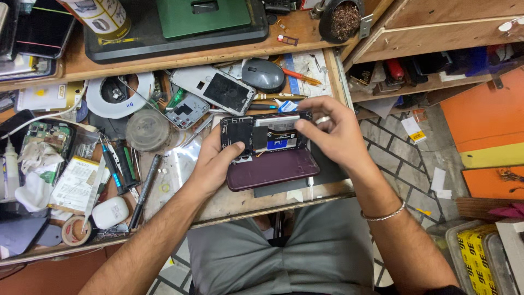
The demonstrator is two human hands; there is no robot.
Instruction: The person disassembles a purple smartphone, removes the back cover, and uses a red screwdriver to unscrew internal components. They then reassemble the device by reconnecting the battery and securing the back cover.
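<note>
1. Phone [266, 134], opened with its back off, lies across the near middle of the bench [229, 205], its dark insides facing up; both hands hold it.
2. Under it, touching, lies a maroon cover [273, 169], which rests on a dark mat [322, 177] at the bench's near edge.
3. Left hand [215, 161] grips the phone's left end: the thumb presses on the open face near the lower left corner, and the other fingers are curled under, out of sight.
4. Right hand [333, 131] is half closed over the phone's right end, fingertips pinched on the parts inside near the top right; whether a small piece sits between them cannot be told. A ring shows on one finger, and a bracelet [382, 214] circles the wrist.
5. Left of the hands, near the bench's front, lie a white case [109, 212], a tape roll [75, 230], and a black pen-like tool [144, 191].
6. Just beyond the phone lie a grey phone frame [215, 87] and a small circuit module [185, 111]; a round clear lid [147, 130] sits left of them.
7. Farther back rests a grey mouse [263, 74], with an orange pen [300, 76] beside it.
8. Farthest, on the raised shelf, sit a green block on a black tray [131, 41] and a dark cup [341, 19] of brownish bits.
</note>
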